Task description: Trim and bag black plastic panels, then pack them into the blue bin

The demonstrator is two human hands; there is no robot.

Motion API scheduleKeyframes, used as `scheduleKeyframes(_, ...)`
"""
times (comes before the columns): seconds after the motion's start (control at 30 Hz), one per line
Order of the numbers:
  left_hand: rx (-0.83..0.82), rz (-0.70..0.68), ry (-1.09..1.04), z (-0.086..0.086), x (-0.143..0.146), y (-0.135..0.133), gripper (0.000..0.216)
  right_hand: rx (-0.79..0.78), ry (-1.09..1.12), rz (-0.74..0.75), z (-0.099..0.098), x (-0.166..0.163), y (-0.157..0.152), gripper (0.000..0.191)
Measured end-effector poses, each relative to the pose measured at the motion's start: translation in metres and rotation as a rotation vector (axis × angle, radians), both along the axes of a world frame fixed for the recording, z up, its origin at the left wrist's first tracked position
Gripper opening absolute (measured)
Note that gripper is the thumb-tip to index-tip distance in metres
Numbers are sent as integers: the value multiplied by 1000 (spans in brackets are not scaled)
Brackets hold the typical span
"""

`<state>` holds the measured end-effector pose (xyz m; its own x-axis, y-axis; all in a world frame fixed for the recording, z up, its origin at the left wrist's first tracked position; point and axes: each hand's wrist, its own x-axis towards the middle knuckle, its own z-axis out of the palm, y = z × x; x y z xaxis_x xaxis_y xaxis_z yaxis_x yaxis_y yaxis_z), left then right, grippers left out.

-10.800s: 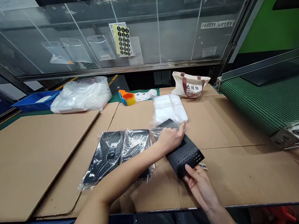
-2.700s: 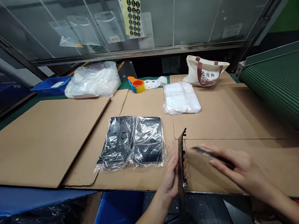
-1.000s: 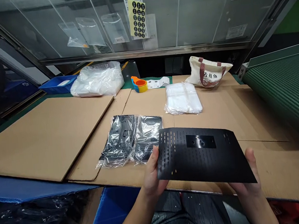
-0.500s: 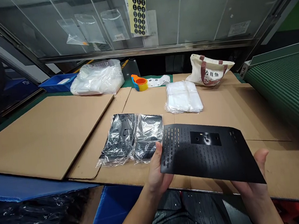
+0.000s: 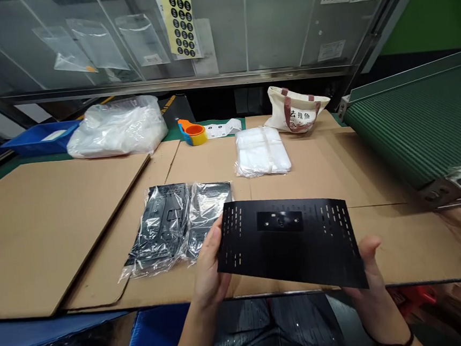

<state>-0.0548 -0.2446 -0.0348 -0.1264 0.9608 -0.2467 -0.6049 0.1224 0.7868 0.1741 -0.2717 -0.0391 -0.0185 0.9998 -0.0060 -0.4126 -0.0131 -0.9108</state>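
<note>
A black slotted panel (image 5: 290,254), with a glossy rectangle in its upper middle, is held up in front of me above the near edge of the cardboard. My left hand (image 5: 210,266) grips its left edge, thumb on the near face and fingers behind. At the lower right corner, my right hand (image 5: 368,276) supports it from below, its thumb raised along the edge and its fingers partly hidden by the panel. Two black panels in clear plastic bags lie side by side to the left, the left bagged panel (image 5: 158,222) and the right bagged panel (image 5: 207,210).
Behind the panel lies a stack of clear bags (image 5: 261,151). Further back are a tape roll (image 5: 195,135), a cloth tote bag (image 5: 295,111), a plastic-wrapped bundle (image 5: 117,129) and a blue tray (image 5: 42,140). Cardboard sheets (image 5: 57,226) lie left; a green conveyor (image 5: 423,118) runs right.
The panel has turned a little between my hands and now faces me more squarely. My view has swung to the right, so the table things appear further left.
</note>
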Motion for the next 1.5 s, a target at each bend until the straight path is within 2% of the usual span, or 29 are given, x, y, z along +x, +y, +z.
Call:
scheduleKeyframes(0.13, 42, 63, 266, -6, -13, 1, 47, 103, -116, 9, 6, 1, -1, 44)
scheduleKeyframes(0.23, 203, 127, 577, -6, -20, -3, 44, 381, -466, 10, 11, 8, -1, 25)
scheduleKeyframes(0.33, 308, 147, 629, 0, -22, -10, 55, 786, -862, 2, 17, 13, 1, 43)
scheduleKeyframes(0.4, 333, 165, 525, 5, -19, -14, 54, 912, -1038, -139, 20, 11, 2, 52)
scheduleKeyframes(0.47, 352, 189, 447, 8, -13, -18, 47, 866, -1127, -328, 18, 3, 2, 58)
scheduleKeyframes(0.53, 382, 206, 408, 8, -5, -22, 43, 740, -1094, -455, 12, -7, 0, 66)
scheduleKeyframes(0.63, 410, 251, 361, 6, 6, -26, 44, 554, -936, -513, 1, -22, -4, 73)
scheduleKeyframes(0.73, 411, 328, 319, 3, 14, -29, 47, 468, -850, -513, -4, -29, -7, 76)
scheduleKeyframes(0.93, 422, 411, 297, 3, 19, -32, 53, 476, -845, -441, -2, -30, -10, 83)
scheduleKeyframes(1.23, 452, 414, 321, 3, 24, -36, 54, 394, -851, -423, -2, -25, -5, 78)
scheduleKeyframes(1.5, 461, 394, 358, 0, 28, -36, 54, 360, -767, -396, -8, -19, 2, 84)
